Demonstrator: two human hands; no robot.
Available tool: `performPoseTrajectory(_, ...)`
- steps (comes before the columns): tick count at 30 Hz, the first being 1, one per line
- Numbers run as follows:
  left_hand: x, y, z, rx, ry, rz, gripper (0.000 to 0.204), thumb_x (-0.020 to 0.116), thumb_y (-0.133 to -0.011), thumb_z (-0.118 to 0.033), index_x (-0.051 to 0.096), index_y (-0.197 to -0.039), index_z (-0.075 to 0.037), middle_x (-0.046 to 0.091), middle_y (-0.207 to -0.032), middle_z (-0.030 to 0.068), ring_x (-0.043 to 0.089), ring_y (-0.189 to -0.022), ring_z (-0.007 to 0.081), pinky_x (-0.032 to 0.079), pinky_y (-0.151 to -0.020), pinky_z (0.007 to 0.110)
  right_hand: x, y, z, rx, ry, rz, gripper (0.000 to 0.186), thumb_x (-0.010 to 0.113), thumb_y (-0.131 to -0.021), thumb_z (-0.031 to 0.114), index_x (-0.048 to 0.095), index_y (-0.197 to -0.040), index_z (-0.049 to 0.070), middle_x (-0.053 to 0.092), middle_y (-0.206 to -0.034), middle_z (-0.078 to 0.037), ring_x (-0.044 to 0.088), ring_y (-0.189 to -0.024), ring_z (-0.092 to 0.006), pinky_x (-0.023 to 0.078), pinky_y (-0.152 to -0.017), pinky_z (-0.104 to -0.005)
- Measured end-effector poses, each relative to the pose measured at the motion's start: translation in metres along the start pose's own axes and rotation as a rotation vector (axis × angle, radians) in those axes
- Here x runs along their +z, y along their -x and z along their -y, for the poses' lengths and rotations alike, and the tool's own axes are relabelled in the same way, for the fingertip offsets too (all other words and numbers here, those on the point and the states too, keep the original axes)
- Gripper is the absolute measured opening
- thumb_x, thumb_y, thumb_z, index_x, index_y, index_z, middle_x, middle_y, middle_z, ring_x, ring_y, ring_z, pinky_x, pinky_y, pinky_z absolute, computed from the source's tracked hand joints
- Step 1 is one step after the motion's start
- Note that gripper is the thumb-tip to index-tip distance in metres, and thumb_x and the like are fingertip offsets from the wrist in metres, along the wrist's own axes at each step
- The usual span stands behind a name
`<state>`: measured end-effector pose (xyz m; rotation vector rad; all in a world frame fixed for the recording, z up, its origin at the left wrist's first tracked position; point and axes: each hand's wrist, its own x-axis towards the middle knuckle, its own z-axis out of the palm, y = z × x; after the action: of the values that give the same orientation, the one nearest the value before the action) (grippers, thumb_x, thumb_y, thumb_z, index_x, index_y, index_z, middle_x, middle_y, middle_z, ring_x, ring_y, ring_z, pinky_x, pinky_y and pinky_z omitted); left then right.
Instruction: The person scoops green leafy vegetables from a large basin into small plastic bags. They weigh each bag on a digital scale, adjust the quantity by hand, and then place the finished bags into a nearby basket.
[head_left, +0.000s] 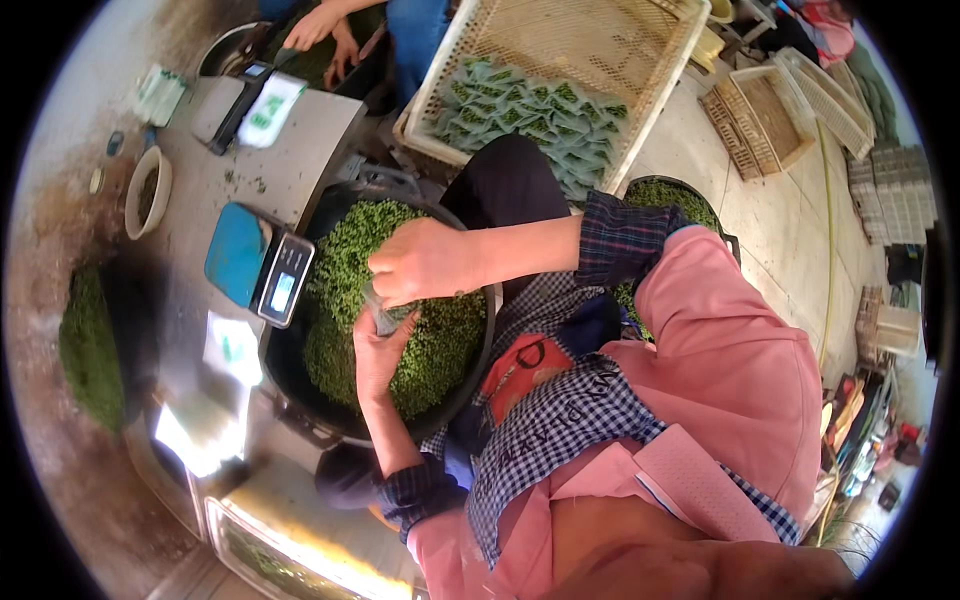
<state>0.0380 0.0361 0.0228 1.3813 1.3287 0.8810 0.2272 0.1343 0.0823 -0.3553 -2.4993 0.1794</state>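
Note:
A small clear plastic bag [386, 320] is between my two hands, above a large black tub [478, 378] of small green berry-like grains [440, 340]. My left hand [376, 362] is closed around the bag's lower part, fingers and thumb on either side. From the right, my right hand [425, 262] comes over the tub, its fingers curled at the bag's upper end. My fingers hide most of the bag, so how full it is does not show. Just left of the tub, a digital scale [262, 264] with a blue pan and lit display sits on the metal table.
The metal table [318, 135] also bears a second scale [240, 108] with a white packet and a pale bowl [150, 192]. A cream crate [560, 40] of filled bags lies ahead. Another person's hands [330, 40] work at far left. A second tub [680, 195] of green grains is beside me.

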Motion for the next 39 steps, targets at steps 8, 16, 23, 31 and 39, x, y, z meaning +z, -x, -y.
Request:
performPoseTrajectory(8,0.024,-0.072,-0.061,0.332,-0.440,-0.098,0.061,0.074,-0.072,-0.002,0.051,-0.128,-0.004,0.055,-0.126,0.0161,0.056,-0.113,0.0282,0.046,-0.093,0.037,-0.058,0.079,-0.090,0.493,-0.054,-0.256,0.013,0.062,-0.085,0.024,0.062,-0.088,0.011,0.054,-0.077,-0.006,0.056,-0.074,-0.0239,0.047,-0.068,-0.0359)
performPoseTrajectory(16,-0.018,-0.024,0.028,0.086,-0.525,-0.173,0.042,0.072,-0.077,-0.016,0.061,-0.115,-0.003,0.060,-0.118,0.0166,0.056,-0.111,0.0308,0.045,-0.094,0.037,-0.088,0.376,-0.305,0.884,0.672,-0.160,0.022,0.053,-0.086,0.023,0.060,-0.091,0.003,0.062,-0.092,-0.021,0.059,-0.085,-0.0400,0.046,-0.071,-0.0484)
performPoseTrajectory(23,-0.123,0.058,0.050,-0.201,-0.410,-1.033,0.019,0.062,-0.086,-0.020,0.070,-0.086,-0.003,0.066,-0.064,0.0049,0.060,-0.056,0.0108,0.045,-0.055,0.027,-0.067,0.290,-0.256,1.007,0.604,0.245,0.041,0.061,-0.086,0.031,0.056,-0.120,0.009,0.061,-0.114,-0.018,0.059,-0.103,-0.0347,0.047,-0.087,-0.0419)
performPoseTrajectory(31,-0.217,0.039,0.124,-0.099,-0.982,-0.909,0.026,0.072,-0.074,-0.031,0.072,-0.094,-0.015,0.069,-0.091,0.0117,0.064,-0.087,0.0303,0.050,-0.077,0.040,-0.005,0.100,-0.174,0.568,0.236,0.048,0.019,0.061,-0.086,0.018,0.065,-0.103,0.010,0.062,-0.115,-0.008,0.059,-0.103,-0.0286,0.036,-0.098,-0.0482)
performPoseTrajectory(39,-0.242,0.036,0.100,-0.503,-0.823,-0.744,0.027,0.070,-0.074,-0.036,0.074,-0.089,-0.014,0.069,-0.085,0.0125,0.066,-0.082,0.0302,0.051,-0.074,0.039,0.049,-0.002,-0.063,0.310,-0.026,0.099,0.011,0.065,-0.081,0.015,0.068,-0.090,0.009,0.066,-0.104,-0.005,0.062,-0.095,-0.0240,0.040,-0.089,-0.0385)
